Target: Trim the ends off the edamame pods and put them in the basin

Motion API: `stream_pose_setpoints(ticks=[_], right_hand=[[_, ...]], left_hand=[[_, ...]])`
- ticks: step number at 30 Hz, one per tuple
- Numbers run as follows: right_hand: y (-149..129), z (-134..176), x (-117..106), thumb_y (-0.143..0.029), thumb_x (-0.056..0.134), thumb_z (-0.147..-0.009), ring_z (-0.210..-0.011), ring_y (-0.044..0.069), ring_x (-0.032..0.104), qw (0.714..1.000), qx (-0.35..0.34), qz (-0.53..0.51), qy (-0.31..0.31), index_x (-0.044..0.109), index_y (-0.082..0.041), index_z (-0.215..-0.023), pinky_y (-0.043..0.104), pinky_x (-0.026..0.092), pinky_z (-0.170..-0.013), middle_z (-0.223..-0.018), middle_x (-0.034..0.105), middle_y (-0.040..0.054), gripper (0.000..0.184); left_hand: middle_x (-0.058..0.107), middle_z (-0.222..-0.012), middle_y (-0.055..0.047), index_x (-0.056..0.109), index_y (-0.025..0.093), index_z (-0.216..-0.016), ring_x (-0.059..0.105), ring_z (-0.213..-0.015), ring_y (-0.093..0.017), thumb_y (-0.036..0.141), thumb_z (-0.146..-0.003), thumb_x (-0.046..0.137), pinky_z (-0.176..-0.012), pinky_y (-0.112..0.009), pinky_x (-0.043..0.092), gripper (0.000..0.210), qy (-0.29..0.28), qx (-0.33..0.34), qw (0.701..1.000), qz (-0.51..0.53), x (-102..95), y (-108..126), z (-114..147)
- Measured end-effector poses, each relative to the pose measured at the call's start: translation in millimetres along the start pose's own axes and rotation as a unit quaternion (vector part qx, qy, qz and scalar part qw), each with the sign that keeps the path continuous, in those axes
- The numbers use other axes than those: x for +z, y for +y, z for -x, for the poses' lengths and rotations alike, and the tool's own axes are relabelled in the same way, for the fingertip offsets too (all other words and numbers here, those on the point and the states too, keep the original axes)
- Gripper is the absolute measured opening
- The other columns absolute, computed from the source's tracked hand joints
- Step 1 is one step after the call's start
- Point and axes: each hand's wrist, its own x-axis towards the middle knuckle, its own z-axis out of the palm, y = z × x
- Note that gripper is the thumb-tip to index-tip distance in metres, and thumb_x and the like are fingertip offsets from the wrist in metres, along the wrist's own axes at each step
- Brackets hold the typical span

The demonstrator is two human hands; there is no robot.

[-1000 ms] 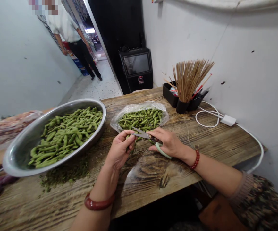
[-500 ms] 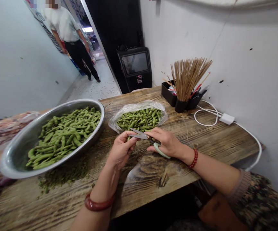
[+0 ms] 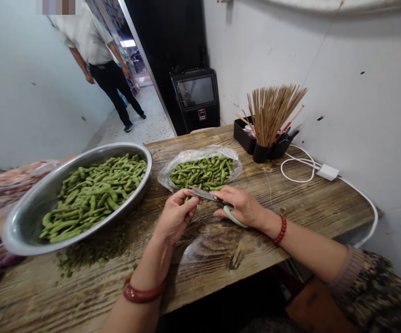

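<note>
My right hand (image 3: 239, 206) grips scissors (image 3: 205, 194) with pale green handles; their blades point left and lie against the fingertips of my other hand. Between the thumb and fingers of my left hand (image 3: 178, 214) is a green soybean pod (image 3: 187, 199), mostly hidden by the fingers. Just beyond both hands, a clear plastic bag (image 3: 165, 177) lies spread with many green pods (image 3: 202, 171) in it. To the left stands a large metal basin (image 3: 20, 233) heaped with more pods (image 3: 96, 199).
Green trimmings (image 3: 92, 254) lie beside the basin. At the back right stands a black holder (image 3: 262, 154) of wooden skewers (image 3: 273, 113), near a white cable and adapter (image 3: 328, 172). Bagged meat (image 3: 16, 182) and purple vegetables (image 3: 2, 262) sit at far left. A person (image 3: 99, 60) is near the doorway.
The scissor blades have closed together at the pod in my left hand. Both hands stay almost in place. The person by the doorway has stepped closer.
</note>
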Motion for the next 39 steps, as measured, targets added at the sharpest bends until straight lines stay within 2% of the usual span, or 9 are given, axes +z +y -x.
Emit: stream_pose_setpoints(ticks=[5, 11, 16, 19, 21, 26, 34, 37, 39], right_hand=[[3.7, -0.9, 0.2, -0.037, 0.065, -0.082, -0.082, 0.018, 0.059, 0.999, 0.016, -0.001, 0.037, 0.053, -0.018, -0.124, 0.029, 0.050, -0.073, -0.097, 0.060, 0.0081, 0.047], [6.6, 0.3, 1.1, -0.037, 0.066, -0.082, -0.080, 0.018, 0.058, 0.998, 0.012, -0.001, 0.054, 0.053, -0.019, -0.124, 0.029, 0.050, -0.071, -0.094, 0.059, 0.0072, 0.048], [7.8, 1.8, 2.0, -0.035, 0.067, -0.081, -0.086, 0.019, 0.059, 0.999, 0.014, -0.001, 0.050, 0.052, -0.019, -0.125, 0.031, 0.051, -0.078, -0.098, 0.060, 0.0079, 0.049], [7.2, 1.7, 1.4, -0.035, 0.066, -0.082, -0.085, 0.019, 0.060, 0.999, 0.013, 0.001, 0.045, 0.052, -0.018, -0.125, 0.032, 0.051, -0.078, -0.098, 0.060, 0.0081, 0.048], [6.0, 1.2, 0.6, -0.035, 0.066, -0.081, -0.085, 0.019, 0.060, 0.999, 0.016, 0.004, 0.042, 0.053, -0.018, -0.124, 0.031, 0.051, -0.077, -0.098, 0.061, 0.0082, 0.048], [3.3, 0.3, -0.9, -0.035, 0.066, -0.081, -0.085, 0.019, 0.060, 0.999, 0.012, 0.007, 0.047, 0.053, -0.017, -0.123, 0.030, 0.051, -0.076, -0.099, 0.061, 0.0084, 0.047], [4.1, 0.6, -0.5, -0.036, 0.065, -0.082, -0.078, 0.017, 0.059, 0.999, 0.012, 0.010, 0.049, 0.054, -0.017, -0.122, 0.029, 0.050, -0.070, -0.095, 0.060, 0.0077, 0.046], [4.5, 0.4, -0.6, -0.036, 0.066, -0.082, -0.079, 0.018, 0.059, 0.999, 0.013, 0.012, 0.048, 0.054, -0.018, -0.123, 0.029, 0.050, -0.069, -0.096, 0.061, 0.0078, 0.046], [4.7, 0.4, -0.5, -0.035, 0.066, -0.082, -0.079, 0.018, 0.059, 0.999, 0.015, 0.011, 0.045, 0.054, -0.018, -0.123, 0.029, 0.050, -0.069, -0.096, 0.061, 0.0078, 0.046]], left_hand=[[0.048, -0.058, 0.005, 0.059, 0.015, -0.081, 0.037, -0.044, -0.003, 0.024, -0.070, 0.073, -0.039, -0.013, 0.024, 0.020, 0.005, 0.015, 0.998, 0.068, -6.5, 8.7, -0.5], [0.047, -0.065, 0.003, 0.049, 0.015, -0.067, 0.039, -0.046, -0.004, 0.029, -0.077, 0.064, -0.035, -0.013, 0.025, 0.023, 0.011, 0.018, 0.994, 0.111, -17.6, 18.8, -3.1], [0.054, -0.069, 0.001, 0.054, 0.016, -0.075, 0.042, -0.045, -0.005, 0.030, -0.074, 0.068, -0.035, -0.015, 0.026, 0.020, 0.014, 0.013, 1.000, -0.003, -24.8, 22.7, -0.2], [0.046, -0.055, 0.006, 0.059, 0.017, -0.083, 0.034, -0.040, -0.005, 0.031, -0.074, 0.067, -0.036, -0.016, 0.021, 0.018, 0.015, 0.002, 0.993, -0.116, -26.3, 24.1, 1.9], [0.041, -0.048, 0.006, 0.062, 0.017, -0.078, 0.032, -0.040, -0.006, 0.032, -0.075, 0.065, -0.039, -0.017, 0.021, 0.016, 0.015, 0.018, 0.975, -0.221, -27.1, 23.3, 1.2], [0.059, -0.060, -0.001, 0.067, 0.017, -0.064, 0.048, -0.057, -0.013, 0.028, -0.071, 0.066, -0.053, -0.021, 0.033, 0.013, 0.019, 0.106, 0.890, -0.443, -35.6, 14.2, -6.6], [0.066, -0.072, -0.004, 0.068, 0.018, -0.076, 0.056, -0.068, -0.018, 0.030, -0.072, 0.058, -0.063, -0.026, 0.038, 0.015, -0.016, 0.018, 0.786, -0.618, -47.1, 7.3, -11.2], [0.066, -0.072, -0.004, 0.065, 0.018, -0.076, 0.056, -0.067, -0.018, 0.026, -0.073, 0.056, -0.062, -0.026, 0.037, 0.013, -0.030, 0.014, 0.765, -0.643, -46.4, 7.6, -11.5], [0.064, -0.069, -0.003, 0.064, 0.018, -0.075, 0.055, -0.065, -0.018, 0.024, -0.072, 0.056, -0.061, -0.026, 0.037, 0.010, -0.029, 0.023, 0.765, -0.643, -45.6, 7.5, -12.2]])
